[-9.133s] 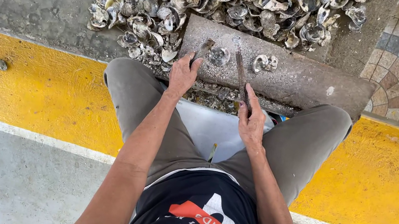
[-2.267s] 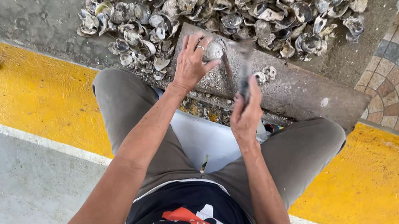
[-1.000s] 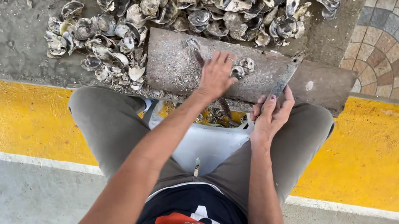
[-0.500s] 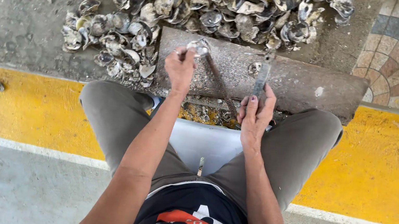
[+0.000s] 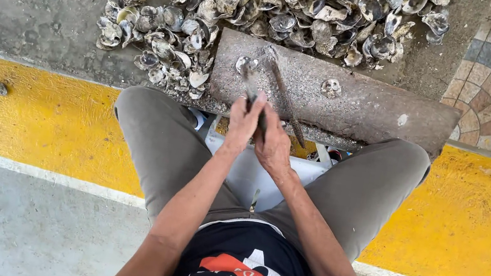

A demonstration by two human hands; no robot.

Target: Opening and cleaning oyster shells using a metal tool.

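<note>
You are sitting over a rough grey slab (image 5: 354, 105) that lies across the ground in front of your knees, and both hands are meeting just at its near edge. Your left hand (image 5: 244, 118) is wrapped around something small against your right hand (image 5: 270, 143); a dark blade (image 5: 250, 87) is sticking up from between them toward a shell (image 5: 246, 63) resting on the slab. Both hands are closed, but which of them is holding the blade's handle you cannot tell from here, because the fingers are overlapping.

A long rusty metal rod (image 5: 284, 98) is lying slantwise on the slab just beside your hands, and a small oyster shell (image 5: 331, 87) is sitting farther to the right, well apart from them.

To work well here, keep the point aimed away from the holding palm, keep your wrists low and braced near the slab's edge, and twist rather than push, so that a slip is running out over the stone.

The slab's bare right half is giving you open room. On the left, a heap of opened shells (image 5: 162, 41) is crowding right up to the slab's end, and a bigger pile (image 5: 317, 6) is touching its far edge, so sweeps that way are cramped. Behind the slab edge, your knees and the yellow painted kerb (image 5: 34, 119) are hemming in your elbows.
</note>
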